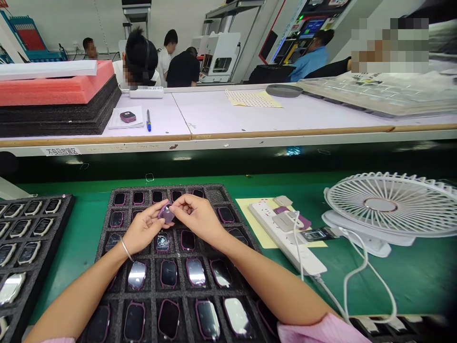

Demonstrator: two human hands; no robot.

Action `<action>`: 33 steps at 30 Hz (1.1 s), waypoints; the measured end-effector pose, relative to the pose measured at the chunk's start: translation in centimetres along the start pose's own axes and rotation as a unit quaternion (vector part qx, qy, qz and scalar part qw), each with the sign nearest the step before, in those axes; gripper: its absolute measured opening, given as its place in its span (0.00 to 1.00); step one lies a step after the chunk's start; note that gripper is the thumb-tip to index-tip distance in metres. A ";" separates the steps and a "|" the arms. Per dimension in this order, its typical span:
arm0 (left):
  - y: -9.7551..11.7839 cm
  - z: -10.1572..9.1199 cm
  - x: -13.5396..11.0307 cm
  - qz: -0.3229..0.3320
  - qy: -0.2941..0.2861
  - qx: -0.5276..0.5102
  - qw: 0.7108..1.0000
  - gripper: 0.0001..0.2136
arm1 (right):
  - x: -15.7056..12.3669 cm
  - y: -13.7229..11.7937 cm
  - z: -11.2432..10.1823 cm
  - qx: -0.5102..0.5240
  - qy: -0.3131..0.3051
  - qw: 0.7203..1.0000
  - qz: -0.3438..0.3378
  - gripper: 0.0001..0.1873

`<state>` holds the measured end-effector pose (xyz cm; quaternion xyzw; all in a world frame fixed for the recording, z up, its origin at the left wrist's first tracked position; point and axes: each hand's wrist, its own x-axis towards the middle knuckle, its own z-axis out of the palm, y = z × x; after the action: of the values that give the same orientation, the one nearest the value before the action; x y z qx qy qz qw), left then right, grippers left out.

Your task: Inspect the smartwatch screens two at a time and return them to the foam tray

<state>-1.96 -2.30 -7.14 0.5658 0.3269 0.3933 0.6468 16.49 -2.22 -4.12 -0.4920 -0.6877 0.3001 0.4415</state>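
Note:
Above the middle of a black foam tray [180,295], my left hand [144,228] holds a purple smartwatch body [165,214] between thumb and fingers. A metal bangle [126,249] circles my left wrist. My right hand [196,216] is closed in a pinch, its thumb and forefinger touching the upper right edge of that watch. Whether a thin film or only the rim lies in the pinch is too small to tell. Rows of purple-framed smartwatches [168,273] sit in the tray's compartments beneath my hands, some with bright reflections on their screens. My forearms cover part of the tray.
On the left stands another foam tray [50,257] of light-framed watches. A white power strip [285,233], cables and a white fan [382,207] lie on the right. The raised shelf [200,114] holds stacked foam [53,95], a pen [148,120] and a watch [127,116]. Several people sit beyond.

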 end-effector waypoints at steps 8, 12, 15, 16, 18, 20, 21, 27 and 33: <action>-0.2 0.1 0.0 0.007 -0.001 -0.001 1.000 0.27 | -0.1 0.1 0.4 -0.023 0.013 0.999 -0.018 0.06; -0.3 0.0 0.1 0.008 0.002 -0.012 1.000 0.26 | 0.0 0.4 0.4 -0.030 0.010 0.999 -0.010 0.06; -0.3 0.0 0.0 0.001 0.009 -0.031 0.999 0.25 | 0.1 0.9 0.3 -0.017 0.003 1.000 0.023 0.05; -0.2 0.0 0.0 -0.003 0.012 -0.038 0.999 0.24 | 0.2 1.1 0.3 -0.010 -0.012 0.999 0.032 0.07; -0.1 0.0 0.0 -0.016 0.017 -0.050 0.998 0.24 | 0.3 1.2 0.3 0.005 -0.053 0.998 0.030 0.08; 0.0 0.0 0.0 -0.036 0.021 -0.060 0.997 0.25 | 0.3 1.3 0.5 0.011 -0.074 0.997 0.006 0.09; 0.0 0.0 0.0 -0.045 0.023 -0.062 0.997 0.25 | 0.2 1.4 0.6 0.011 -0.073 0.997 -0.006 0.10; -0.1 0.3 0.0 -0.056 0.040 -0.064 0.996 0.29 | 0.3 1.9 1.2 0.065 -0.083 0.994 0.040 0.16; -0.7 0.4 0.0 -0.005 0.012 -0.036 0.999 0.25 | 0.2 1.9 1.8 0.172 -0.087 0.976 0.100 0.18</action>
<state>-1.55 -2.49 -7.77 0.5360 0.3230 0.4079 0.6648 15.61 -1.36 -6.42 -0.4468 -0.6089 0.4984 0.4256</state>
